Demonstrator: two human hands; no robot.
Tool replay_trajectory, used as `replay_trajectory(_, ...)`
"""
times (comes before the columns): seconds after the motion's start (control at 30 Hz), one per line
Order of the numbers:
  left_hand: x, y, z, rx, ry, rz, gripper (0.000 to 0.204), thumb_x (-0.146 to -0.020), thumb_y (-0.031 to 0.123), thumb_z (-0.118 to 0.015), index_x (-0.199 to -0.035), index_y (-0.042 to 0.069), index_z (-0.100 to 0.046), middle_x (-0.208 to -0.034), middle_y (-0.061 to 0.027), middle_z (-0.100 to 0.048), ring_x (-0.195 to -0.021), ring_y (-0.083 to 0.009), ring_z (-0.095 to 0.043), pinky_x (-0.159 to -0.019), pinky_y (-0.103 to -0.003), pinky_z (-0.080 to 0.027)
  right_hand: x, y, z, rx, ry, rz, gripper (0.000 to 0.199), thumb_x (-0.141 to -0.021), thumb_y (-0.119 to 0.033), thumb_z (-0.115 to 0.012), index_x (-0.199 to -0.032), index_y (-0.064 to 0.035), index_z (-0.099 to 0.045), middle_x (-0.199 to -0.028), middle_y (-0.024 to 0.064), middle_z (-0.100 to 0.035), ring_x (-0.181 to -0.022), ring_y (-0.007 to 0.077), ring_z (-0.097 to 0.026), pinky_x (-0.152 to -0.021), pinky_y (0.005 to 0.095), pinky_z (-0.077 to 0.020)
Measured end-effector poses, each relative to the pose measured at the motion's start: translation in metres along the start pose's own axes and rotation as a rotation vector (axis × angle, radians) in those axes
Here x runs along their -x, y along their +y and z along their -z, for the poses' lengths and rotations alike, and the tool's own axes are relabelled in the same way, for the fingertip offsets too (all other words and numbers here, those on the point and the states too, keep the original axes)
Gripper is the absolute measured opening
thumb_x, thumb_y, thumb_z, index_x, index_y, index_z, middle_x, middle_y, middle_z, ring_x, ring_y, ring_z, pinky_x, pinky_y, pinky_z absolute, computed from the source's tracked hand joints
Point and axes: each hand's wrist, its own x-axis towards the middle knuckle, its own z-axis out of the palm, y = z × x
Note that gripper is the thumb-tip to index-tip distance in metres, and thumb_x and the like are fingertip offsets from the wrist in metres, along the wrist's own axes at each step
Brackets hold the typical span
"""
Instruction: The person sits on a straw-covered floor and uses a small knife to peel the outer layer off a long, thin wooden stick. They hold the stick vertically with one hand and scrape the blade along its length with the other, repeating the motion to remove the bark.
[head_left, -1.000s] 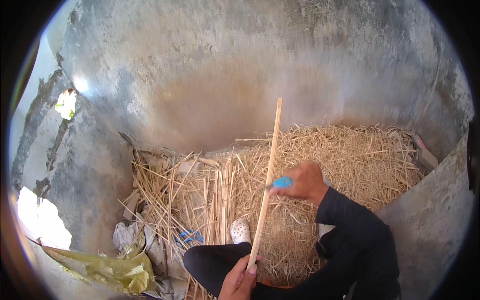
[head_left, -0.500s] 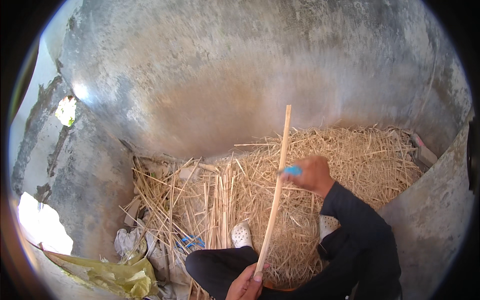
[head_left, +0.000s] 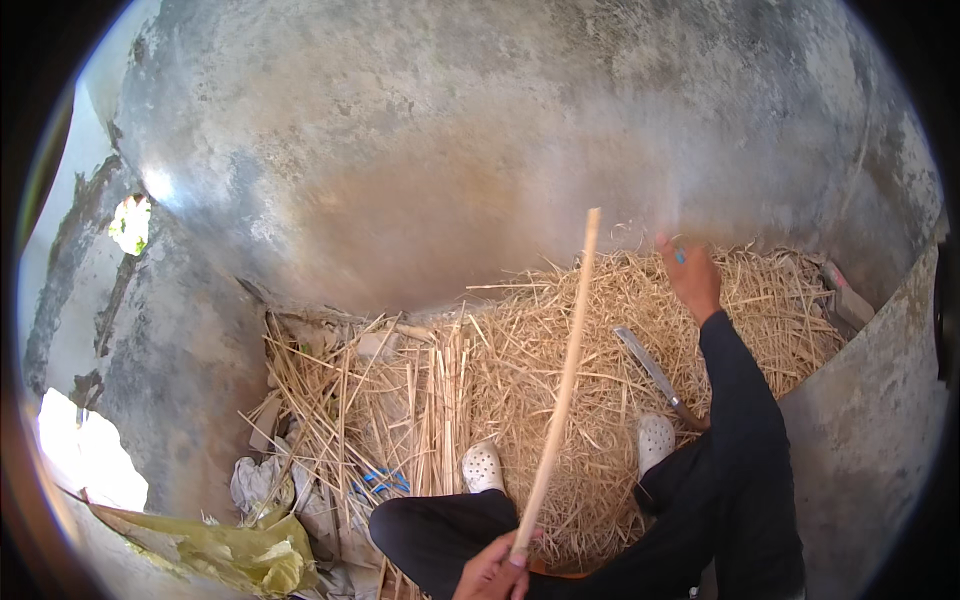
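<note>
Two hands apart, left hand [head_left: 495, 572] gripping stick [head_left: 560, 385], right hand [head_left: 690, 275] seemingly clutching small blue thing [head_left: 680, 256]

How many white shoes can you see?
2: one white shoe on the straw just left of the long stick, the other white shoe right of it, beside the sickle.

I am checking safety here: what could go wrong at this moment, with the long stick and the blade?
The sickle-like blade lies loose on the straw close to the white shoe, so a foot could step on it. The left hand holds the long stick only at its lower end, so it may tip. The right hand, reaching far forward with a small blue thing, may upset balance.
</note>
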Motion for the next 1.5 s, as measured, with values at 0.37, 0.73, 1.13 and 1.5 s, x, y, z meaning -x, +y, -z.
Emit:
replay_trajectory(0.37, -0.016, 0.003, 0.002, 0.342, 0.006, 0.014, 0.052, -0.098, 0.017, -0.046, -0.144, 0.0, -0.03, -0.053, 0.0031, -0.038, -0.042, -0.0056, -0.032, -0.045, -0.02, -0.031, 0.121, -0.133, 0.055, -0.272, -0.506, 0.688, 0.075, -0.073, -0.082, -0.048, -0.053, -0.0117, -0.064, -0.043, 0.0048, -0.051, -0.036, 0.0202, -0.051, -0.039, 0.0367, -0.0401)
replay_trajectory(0.73, -0.018, 0.006, 0.001, 0.666, -0.057, 0.028, 0.06, -0.094, 0.014, -0.052, -0.146, 0.001, -0.024, -0.051, 0.0037, -0.033, -0.042, -0.0059, -0.029, -0.049, -0.024, -0.03, 0.096, -0.126, 0.034, -0.244, -0.435, 0.684, 0.076, -0.072, -0.081, -0.051, -0.05, -0.0089, -0.057, -0.041, 0.0067, -0.049, -0.037, 0.022, -0.053, -0.04, 0.0385, -0.0412)
replay_trajectory(1.13, -0.012, -0.002, -0.001, 0.558, -0.057, 0.012, 0.056, -0.097, 0.018, -0.05, -0.145, 0.001, -0.028, -0.052, 0.0063, -0.031, -0.042, -0.005, -0.028, -0.046, -0.022, -0.027, 0.081, -0.115, 0.013, -0.229, -0.299, 0.626, 0.076, -0.076, -0.082, -0.045, -0.045, -0.0125, -0.051, -0.037, 0.0028, -0.043, -0.032, 0.0182, -0.044, -0.035, 0.0334, -0.0334)
replay_trajectory(1.5, -0.011, -0.001, 0.0, 0.614, -0.104, 0.014, 0.053, -0.097, 0.017, -0.05, -0.143, 0.0, -0.03, -0.052, 0.0058, -0.032, -0.041, -0.0046, -0.029, -0.045, -0.022, -0.027, 0.084, -0.122, 0.02, -0.265, -0.259, 0.724, 0.075, -0.074, -0.081, -0.049, -0.045, -0.0123, -0.052, -0.037, 0.001, -0.041, -0.032, 0.0184, -0.045, -0.035, 0.0347, -0.035)
